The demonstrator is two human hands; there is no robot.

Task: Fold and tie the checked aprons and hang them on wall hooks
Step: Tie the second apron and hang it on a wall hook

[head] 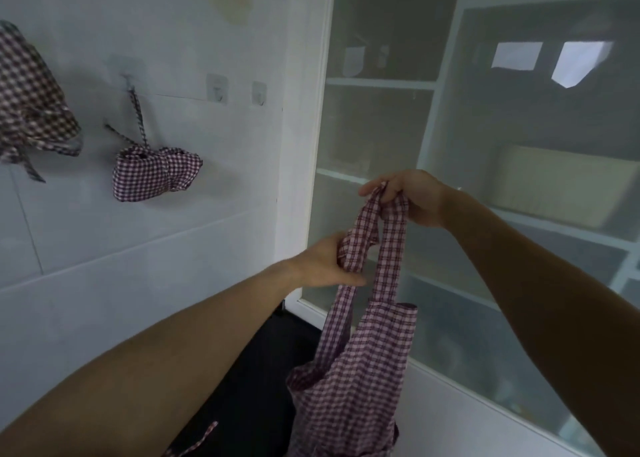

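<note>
Before the glass partition, the right hand [412, 197] pinches the neck strap [393, 249] of the hanging apron [353, 387] while the left hand [325, 266] grips its lower loop; I think both should keep it taut before folding.

At the lower centre of the frame an apron [349, 387] hangs from both hands, the right hand [412, 197] above the left hand [325, 266] on its neck strap. At centre left a folded apron [156, 176] hangs from a wall hook [129, 81], with another apron [27, 100] at the far left edge. Two bare hooks [217, 88] sit right of them, and a glass partition [485, 145] fills the right side.
</note>
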